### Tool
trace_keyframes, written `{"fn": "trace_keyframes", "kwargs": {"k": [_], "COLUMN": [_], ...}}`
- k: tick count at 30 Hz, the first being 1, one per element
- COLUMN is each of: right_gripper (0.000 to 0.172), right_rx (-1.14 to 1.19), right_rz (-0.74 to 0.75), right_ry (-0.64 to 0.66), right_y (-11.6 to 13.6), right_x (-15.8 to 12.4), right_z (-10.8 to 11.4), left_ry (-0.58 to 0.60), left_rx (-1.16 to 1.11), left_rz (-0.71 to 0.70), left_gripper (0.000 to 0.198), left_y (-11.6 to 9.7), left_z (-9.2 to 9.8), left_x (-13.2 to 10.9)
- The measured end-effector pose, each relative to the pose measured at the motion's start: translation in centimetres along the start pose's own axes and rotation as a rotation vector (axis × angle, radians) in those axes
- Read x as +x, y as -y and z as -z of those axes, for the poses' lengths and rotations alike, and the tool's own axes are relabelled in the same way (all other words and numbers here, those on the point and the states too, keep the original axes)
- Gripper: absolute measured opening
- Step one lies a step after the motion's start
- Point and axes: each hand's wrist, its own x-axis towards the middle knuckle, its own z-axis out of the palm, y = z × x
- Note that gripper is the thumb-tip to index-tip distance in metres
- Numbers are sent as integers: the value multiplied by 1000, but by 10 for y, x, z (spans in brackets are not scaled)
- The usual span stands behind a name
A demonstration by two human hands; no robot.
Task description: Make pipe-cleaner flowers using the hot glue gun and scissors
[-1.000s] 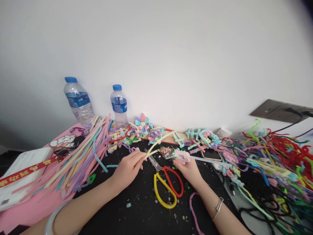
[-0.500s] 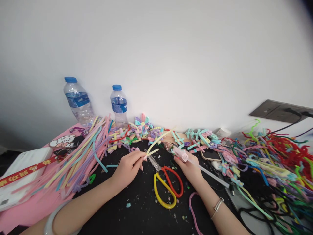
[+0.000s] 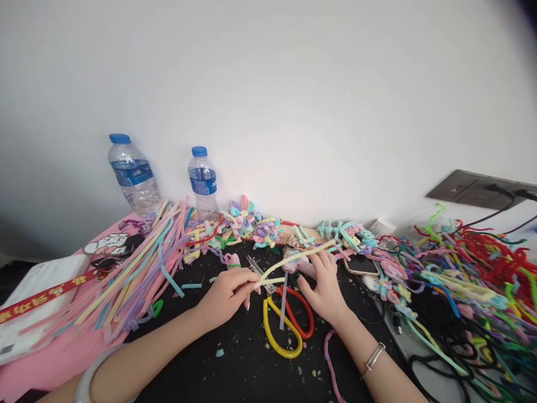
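Note:
My left hand (image 3: 235,288) pinches a pale yellow pipe cleaner (image 3: 293,258), bent sharply at the fingertips into a long and a short arm. The long arm stretches right, its far end by the fingers of my right hand (image 3: 324,282). That hand is open, thumb and fingers apart, beside a pink glue gun (image 3: 293,263) lying on the table. A clear glue stick (image 3: 283,305) sticks out of the gun toward me, across the scissors. Those scissors (image 3: 283,352), with one yellow and one red handle, lie under and between my hands, blades pointing away.
Left, a bundle of pastel pipe cleaners (image 3: 168,246) lies beside a white box (image 3: 42,280). Two water bottles (image 3: 204,184) stand by the wall. Finished pipe-cleaner flowers (image 3: 244,215) line the back. A phone (image 3: 361,265) and tangled pipe cleaners (image 3: 499,268) are on the right.
My right hand has let go of the glue gun, which now lies on the table with its stick turned toward me. The yellow pipe cleaner has swung down to the right.

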Motion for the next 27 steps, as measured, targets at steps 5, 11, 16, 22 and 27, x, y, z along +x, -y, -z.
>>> {"fn": "trace_keyframes", "kwargs": {"k": [5,11,16,22,27], "right_gripper": [10,27,26,33,36], "right_rx": [475,661,762,772,740], "right_rz": [36,-10,-124,-189,-220], "right_ry": [63,102,105,87,41], "right_y": [11,20,18,16,19], "right_x": [-3,-10,-13,-10,-10], "right_z": [-2,-9,-9,-8,-8], "left_ry": [164,184,198,220,185], "left_rx": [-34,-12,19,64,166], "left_rz": [-21,2,1,-15,-64], "left_gripper": [22,21,21,22,14], "left_y": [1,0,-1,-2,0], "left_z": [-2,-3,-2,-2,-1], "left_x": [-1,-1,0,-2,-3]}}
